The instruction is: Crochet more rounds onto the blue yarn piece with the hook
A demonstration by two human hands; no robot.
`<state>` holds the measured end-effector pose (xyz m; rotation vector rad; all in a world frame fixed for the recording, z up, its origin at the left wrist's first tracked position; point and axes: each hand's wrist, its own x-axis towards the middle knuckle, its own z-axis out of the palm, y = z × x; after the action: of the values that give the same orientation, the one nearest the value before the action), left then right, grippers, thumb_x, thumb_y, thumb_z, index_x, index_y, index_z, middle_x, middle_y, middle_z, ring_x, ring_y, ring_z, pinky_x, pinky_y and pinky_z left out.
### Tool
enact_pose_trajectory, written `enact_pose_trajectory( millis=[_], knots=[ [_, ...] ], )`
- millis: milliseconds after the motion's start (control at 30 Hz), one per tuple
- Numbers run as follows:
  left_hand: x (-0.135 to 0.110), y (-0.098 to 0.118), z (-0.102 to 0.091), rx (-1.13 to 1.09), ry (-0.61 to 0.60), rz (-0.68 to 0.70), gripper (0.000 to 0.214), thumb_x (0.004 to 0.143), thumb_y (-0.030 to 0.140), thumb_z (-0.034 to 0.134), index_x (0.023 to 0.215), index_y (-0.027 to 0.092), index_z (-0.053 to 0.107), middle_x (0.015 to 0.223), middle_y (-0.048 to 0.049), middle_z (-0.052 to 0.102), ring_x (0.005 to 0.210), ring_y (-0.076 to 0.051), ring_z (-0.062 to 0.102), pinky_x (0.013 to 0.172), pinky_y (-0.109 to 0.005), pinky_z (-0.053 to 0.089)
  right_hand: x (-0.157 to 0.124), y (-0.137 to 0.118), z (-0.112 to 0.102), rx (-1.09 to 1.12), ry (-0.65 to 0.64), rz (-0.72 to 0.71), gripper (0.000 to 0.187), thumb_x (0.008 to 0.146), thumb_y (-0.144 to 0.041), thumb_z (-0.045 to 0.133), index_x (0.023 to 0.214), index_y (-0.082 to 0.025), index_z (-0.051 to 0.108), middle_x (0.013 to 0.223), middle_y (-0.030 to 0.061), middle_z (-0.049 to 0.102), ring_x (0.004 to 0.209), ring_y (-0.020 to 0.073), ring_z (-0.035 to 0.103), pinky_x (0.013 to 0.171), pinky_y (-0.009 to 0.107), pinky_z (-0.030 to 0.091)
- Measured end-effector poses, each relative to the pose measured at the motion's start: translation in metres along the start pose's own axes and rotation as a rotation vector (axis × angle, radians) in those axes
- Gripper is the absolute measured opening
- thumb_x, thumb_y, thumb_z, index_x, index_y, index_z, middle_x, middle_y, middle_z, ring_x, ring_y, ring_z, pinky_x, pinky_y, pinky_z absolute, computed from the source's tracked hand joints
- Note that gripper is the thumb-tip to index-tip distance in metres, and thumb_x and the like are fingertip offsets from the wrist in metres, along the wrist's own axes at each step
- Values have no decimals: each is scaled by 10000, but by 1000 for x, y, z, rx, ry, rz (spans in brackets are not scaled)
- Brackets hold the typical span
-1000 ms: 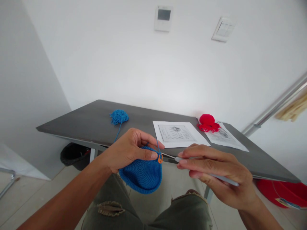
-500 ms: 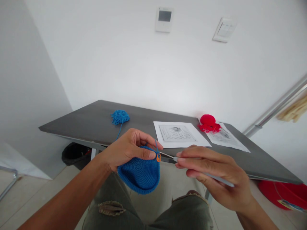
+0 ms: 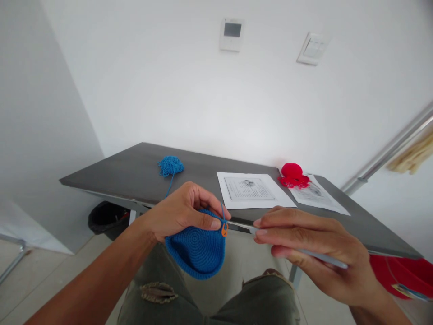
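Note:
Pinched in my left hand point(image 3: 189, 210) is a round blue crochet piece point(image 3: 199, 250) with a curled rim, hanging over my lap. An orange stitch marker point(image 3: 224, 229) dangles from its right edge, just past my left thumb. My right hand point(image 3: 307, 243) is closed around the grey handle of a crochet hook point(image 3: 323, 258). The hook's metal tip reaches the blue stitches beside the marker. Blue yarn passes over my left index finger and runs back to a loose heap of blue yarn point(image 3: 171, 166) on the table.
A grey table point(image 3: 115, 169) stands against the wall. On it lie a printed sheet point(image 3: 253, 192) and another sheet point(image 3: 320, 198) with red yarn point(image 3: 292, 174) on top. Below are a black bin point(image 3: 104, 219) at left and a red container point(image 3: 395, 271) at right.
My right hand has moved right and slightly down, drawing the hook outward from the stitches. The left hand keeps its grip on the blue piece. The view has shifted slightly.

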<state>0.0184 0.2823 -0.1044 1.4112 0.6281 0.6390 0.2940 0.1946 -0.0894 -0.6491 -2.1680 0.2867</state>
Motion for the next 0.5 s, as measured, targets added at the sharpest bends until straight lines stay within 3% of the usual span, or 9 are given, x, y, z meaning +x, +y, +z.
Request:
enact_pose_trajectory(
  millis=[133,233,300,500],
  knots=[
    [-4,5,7,1,13,16,189,662,199,952,840,173,896,852,-111,858,723,-185,755,683,-239,570,-4,-1,10,260,142,134,252,974,-187,739,1182,-278,849,1048,103,831,800,209,836,710,278,722],
    [-8,9,15,-2,63,53,174,638,163,951,800,160,890,832,-109,857,710,-178,747,680,-234,565,-10,3,27,602,305,304,165,953,-275,782,1077,-217,875,1021,112,820,776,222,830,688,335,742],
    [-12,10,22,-8,121,91,176,617,160,958,776,150,882,807,-112,853,698,-187,745,672,-248,565,-14,6,41,862,463,402,176,892,-300,846,1000,-164,878,875,96,818,727,205,807,631,300,732],
    [-25,7,55,-47,301,242,206,632,219,963,805,165,864,907,-88,861,771,-203,757,729,-279,568,-12,-7,81,899,629,396,249,931,-427,804,1023,-203,863,829,67,834,732,161,791,703,263,711]
  ],
)
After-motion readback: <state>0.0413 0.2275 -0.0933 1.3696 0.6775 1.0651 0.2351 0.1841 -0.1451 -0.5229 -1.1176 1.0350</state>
